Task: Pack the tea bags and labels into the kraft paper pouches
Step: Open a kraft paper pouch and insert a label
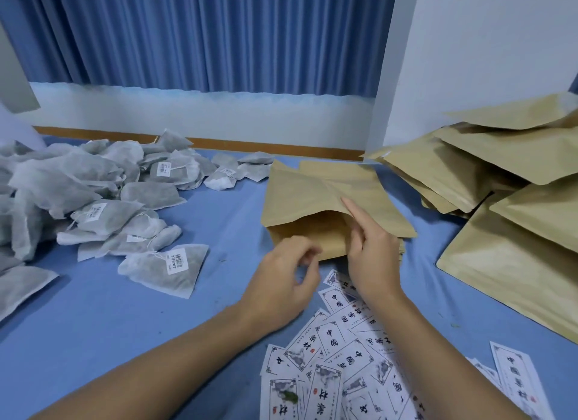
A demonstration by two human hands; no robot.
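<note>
Nearest: printed labels (344, 357), fanned loose and overlapping on blue cloth (125, 325), under and between both forearms. Just beyond, open pouch (312, 197) flat on a thin stack of flat pouches (401, 250), mouth toward camera, gaping. No tea bag or label visible inside. Interior in shadow, so cannot rule one out.

Right hand (372, 250): grips upper lip of open pouch, thumb and curled fingers at mouth edge, index finger straight along top face. Lifts that wall off the lower one.

Left hand (281, 282): fingers loosely curled at lower lip of mouth. Cannot tell whether pinching the lip or holding nothing.

Tea bags (93, 194): big heap at left, well apart from open pouch, strings and barcode tags tangled. Lone tea bag (165, 269) at heap's near edge, closest to left hand. More kraft pouches (469, 175) piled at right against white wall; blue curtain (203, 34) behind.

Step in hand, by judgement: opening the mouth ahead of filling. Early for this pouch.

To do well:
- Keep upper lip raised with right hand; pin lower lip flat to the stack, so as to hold mouth wide.
- Fetch with left hand, heap being on that side.
- Take the lone tea bag rather than dig, to avoid dragging neighbours by their strings.
- Slide in corner first, tag tucked.
- Peel off one label only; overlapping sheets, likely to cling in pairs.
- Avoid creasing the lip, presumably needed clean for sealing.
</note>
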